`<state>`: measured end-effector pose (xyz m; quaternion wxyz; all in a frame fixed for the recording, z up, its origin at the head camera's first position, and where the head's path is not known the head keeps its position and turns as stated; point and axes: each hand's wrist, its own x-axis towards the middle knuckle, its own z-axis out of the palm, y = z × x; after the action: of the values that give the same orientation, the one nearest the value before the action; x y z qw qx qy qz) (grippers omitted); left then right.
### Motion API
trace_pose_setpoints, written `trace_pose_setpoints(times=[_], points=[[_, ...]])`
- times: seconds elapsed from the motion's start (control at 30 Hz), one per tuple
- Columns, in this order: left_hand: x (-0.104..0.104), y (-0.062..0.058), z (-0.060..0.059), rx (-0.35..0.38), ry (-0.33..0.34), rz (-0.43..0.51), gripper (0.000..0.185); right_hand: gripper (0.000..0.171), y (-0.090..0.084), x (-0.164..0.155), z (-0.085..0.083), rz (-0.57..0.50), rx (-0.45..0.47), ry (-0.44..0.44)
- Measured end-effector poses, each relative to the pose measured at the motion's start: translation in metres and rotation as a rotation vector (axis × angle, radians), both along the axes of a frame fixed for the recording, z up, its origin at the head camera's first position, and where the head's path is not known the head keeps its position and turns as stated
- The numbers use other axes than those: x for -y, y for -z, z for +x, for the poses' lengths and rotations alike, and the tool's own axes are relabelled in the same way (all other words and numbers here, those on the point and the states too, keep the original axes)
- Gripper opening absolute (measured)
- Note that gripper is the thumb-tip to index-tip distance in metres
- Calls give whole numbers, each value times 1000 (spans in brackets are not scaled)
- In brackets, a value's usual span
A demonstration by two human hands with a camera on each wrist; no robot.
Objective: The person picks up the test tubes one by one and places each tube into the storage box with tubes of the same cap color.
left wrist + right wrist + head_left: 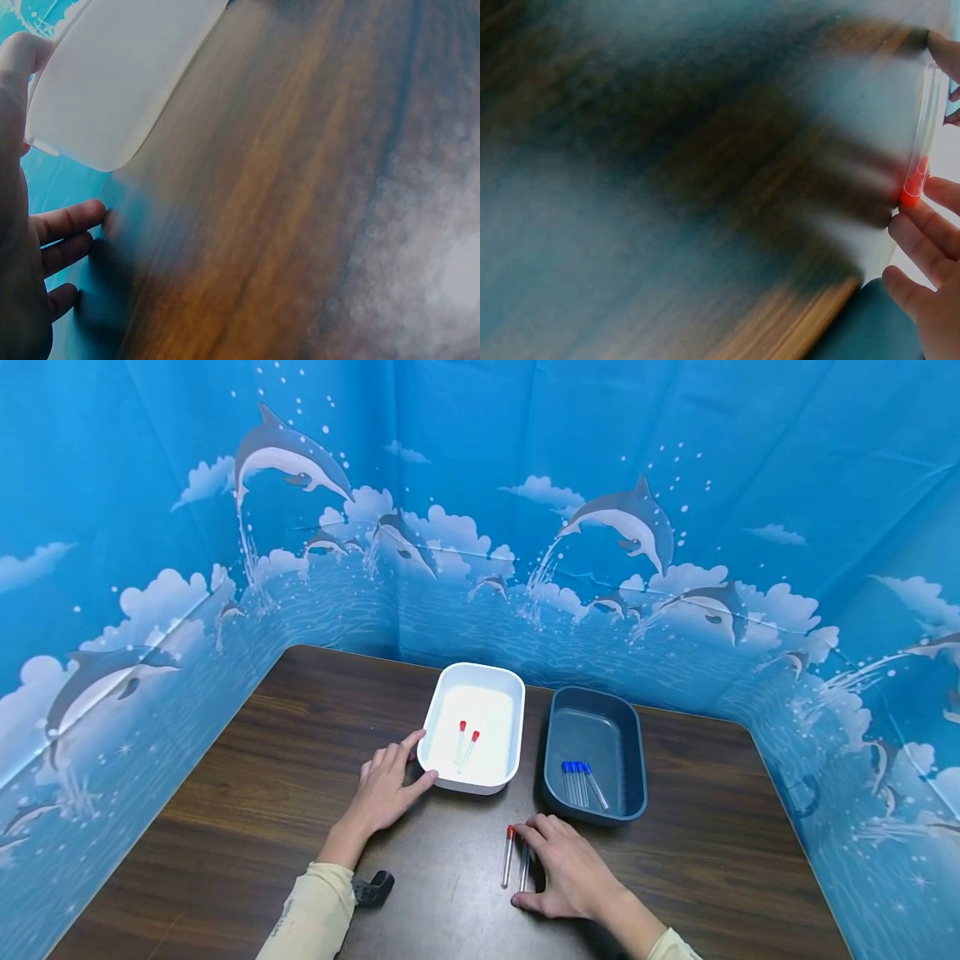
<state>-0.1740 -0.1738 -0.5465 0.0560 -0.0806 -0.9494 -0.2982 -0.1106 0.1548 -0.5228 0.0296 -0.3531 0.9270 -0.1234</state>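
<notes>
Now my left hand [386, 785] rests open on the dark wooden surface [262, 777] at centre frame, thumb and forefinger touching the near-left corner of the white tray [450, 693] — two red-capped tubes [467, 745] lie inside it. My right hand [572, 868], lower centre, lies flat with relaxed fingers, its grip holding nothing; the fingertips touch a tube [524, 868] half hidden under them, and another red-capped tube [508, 855] lies just beside it to the left. Right of the white tray stands a dark blue tray [596, 714] — blue-capped tubes [581, 781] are bunched at its near end.
</notes>
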Motion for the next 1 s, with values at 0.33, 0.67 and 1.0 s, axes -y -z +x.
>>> trace_pose_setpoints(times=[0.33,0.67,1.0], points=[[0,-1,1,10,3,1,76,91,-2,-2,0,-1,-11,-33],[-1,-2,0,6,2,7,76,86,-6,-2,-3,8,30,-46],[0,0,0,7,0,7,76,87,-8,-3,-5,17,37,-36]])
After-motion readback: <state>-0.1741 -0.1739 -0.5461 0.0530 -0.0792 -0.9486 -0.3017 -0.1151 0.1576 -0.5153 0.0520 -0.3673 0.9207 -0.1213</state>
